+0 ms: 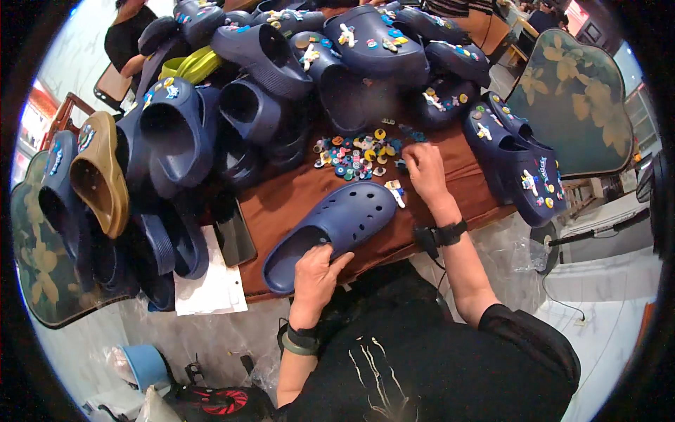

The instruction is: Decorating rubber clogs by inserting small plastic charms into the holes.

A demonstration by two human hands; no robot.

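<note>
Clog: the plain navy clog (334, 228) lies on the brown surface (295, 197), toe toward the charm pile (358, 153).
Left hand (315, 276): fingers clamped over the heel rim; a firm hold there keeps the clog from sliding.
Right hand (424, 169): fingers curled together at the pile's edge; whether they pinch a charm cannot be told.
Advice: pick one charm only and press it squarely into a hole.
</note>
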